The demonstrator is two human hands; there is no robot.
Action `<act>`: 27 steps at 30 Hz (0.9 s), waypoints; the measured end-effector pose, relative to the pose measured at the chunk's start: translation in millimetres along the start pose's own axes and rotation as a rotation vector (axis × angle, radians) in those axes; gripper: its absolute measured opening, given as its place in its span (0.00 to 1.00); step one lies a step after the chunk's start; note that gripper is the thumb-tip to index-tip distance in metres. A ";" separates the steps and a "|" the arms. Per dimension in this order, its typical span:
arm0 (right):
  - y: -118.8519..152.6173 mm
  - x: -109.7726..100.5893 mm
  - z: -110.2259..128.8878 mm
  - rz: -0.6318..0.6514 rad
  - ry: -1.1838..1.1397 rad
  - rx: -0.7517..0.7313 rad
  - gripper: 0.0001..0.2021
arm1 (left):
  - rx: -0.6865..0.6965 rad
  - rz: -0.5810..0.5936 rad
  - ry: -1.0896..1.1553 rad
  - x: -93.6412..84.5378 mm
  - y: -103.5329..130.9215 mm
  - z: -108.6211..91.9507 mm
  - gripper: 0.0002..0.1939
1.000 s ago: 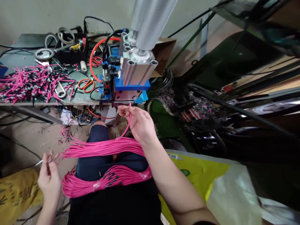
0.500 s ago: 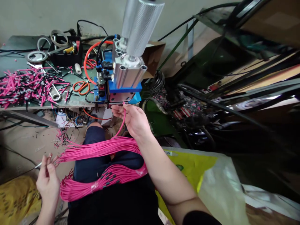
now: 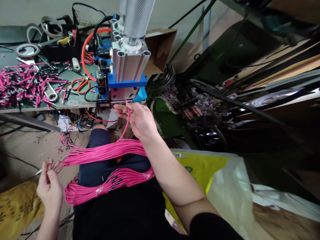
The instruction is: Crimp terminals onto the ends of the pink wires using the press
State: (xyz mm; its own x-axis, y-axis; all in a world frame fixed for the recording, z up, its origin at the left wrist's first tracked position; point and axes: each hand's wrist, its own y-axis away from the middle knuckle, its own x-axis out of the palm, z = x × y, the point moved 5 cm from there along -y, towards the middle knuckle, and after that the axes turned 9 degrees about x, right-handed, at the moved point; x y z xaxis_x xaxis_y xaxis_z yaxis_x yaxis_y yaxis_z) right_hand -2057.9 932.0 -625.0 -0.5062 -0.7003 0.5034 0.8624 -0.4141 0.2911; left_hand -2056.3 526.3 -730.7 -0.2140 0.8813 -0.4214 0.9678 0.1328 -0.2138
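- A pneumatic press (image 3: 130,63) is standing at the bench edge, its round silver handle-like cylinder (image 3: 137,20) showing a fine knurled texture above smooth, grooved metal blocks and a flat blue plate (image 3: 127,82).
- An orange hose (image 3: 85,56) is curving in a wide arc beside it.
- On the dull green workbench (image 3: 63,102), short pink and black wire offcuts (image 3: 25,86) are lying in a bristling heap, near loop-handled orange scissors (image 3: 80,85).
- The right hand (image 3: 142,120) is pinching one pink wire (image 3: 128,117) between thumb and fingertips; the wire is bowing up from the lap, its tip sitting at the press's lower front edge. Whether it is touching the metal, I cannot tell.
- The left hand (image 3: 50,188) is curling its fingers around a slim pale object (image 3: 38,172), beside the frayed-looking wire ends.
- Across dark trousers (image 3: 96,175), an upper wire bundle (image 3: 105,154) is fanning out in smooth, bright strands.
- Nearer the body, a lower wire bundle (image 3: 80,196) is lying looped, banded with clear wrap, black segments dotting its middle.
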 end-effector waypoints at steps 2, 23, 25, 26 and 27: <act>0.1 0.6 -0.1 0.004 -0.005 -0.016 0.09 | 0.011 -0.001 -0.004 -0.7 -0.7 -1.1 0.36; 10.8 -0.7 -9.4 -0.033 0.096 -0.120 0.13 | -0.001 -0.010 -0.039 0.0 2.5 -3.3 0.39; 12.6 -1.5 -10.1 -0.027 0.108 -0.153 0.13 | 0.005 -0.012 -0.046 -1.2 2.8 -4.5 0.40; 13.7 -1.7 -9.8 -0.020 0.116 -0.167 0.13 | 0.006 -0.013 -0.053 -1.9 2.7 -5.3 0.39; 14.9 -1.7 -9.3 -0.010 0.124 -0.176 0.13 | 0.004 -0.012 -0.061 -2.4 2.4 -6.4 0.39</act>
State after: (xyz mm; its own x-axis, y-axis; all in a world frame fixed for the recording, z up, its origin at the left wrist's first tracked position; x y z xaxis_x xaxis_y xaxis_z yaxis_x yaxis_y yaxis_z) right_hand -2044.2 921.5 -629.1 -0.5211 -0.7569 0.3944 0.8485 -0.5094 0.1433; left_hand -2052.6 527.4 -724.5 -0.2333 0.8501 -0.4721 0.9646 0.1409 -0.2230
